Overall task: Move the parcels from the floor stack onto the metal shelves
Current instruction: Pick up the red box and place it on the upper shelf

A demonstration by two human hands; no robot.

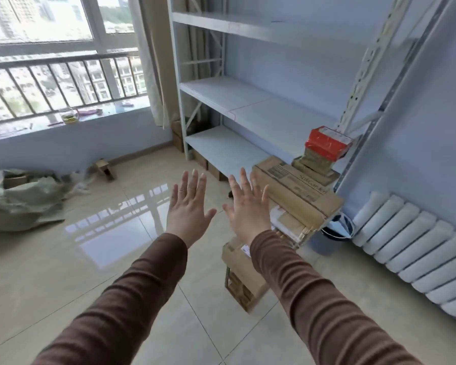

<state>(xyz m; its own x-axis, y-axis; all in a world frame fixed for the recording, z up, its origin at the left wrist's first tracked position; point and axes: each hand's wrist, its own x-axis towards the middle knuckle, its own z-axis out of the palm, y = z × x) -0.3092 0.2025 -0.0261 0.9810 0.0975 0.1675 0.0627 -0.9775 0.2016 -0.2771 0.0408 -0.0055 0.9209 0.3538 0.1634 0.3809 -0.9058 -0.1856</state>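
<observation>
A stack of cardboard parcels stands on the tiled floor in front of the metal shelves [221,96]. A long brown carton [300,191] lies across the stack's upper part. On it sit small brown boxes [313,160] topped by a red box [327,143]. A lower brown parcel [241,275] rests on the floor. My left hand [188,206] and my right hand [248,209] are stretched out side by side with fingers spread, holding nothing. My right hand overlaps the stack's left side in view; contact cannot be told.
A white radiator [419,246] runs along the right wall, with a dark bucket [337,227] beside the stack. Crumpled sacks and cardboard [24,198] lie at the left under the window sill. More boxes [211,167] sit under the lowest shelf.
</observation>
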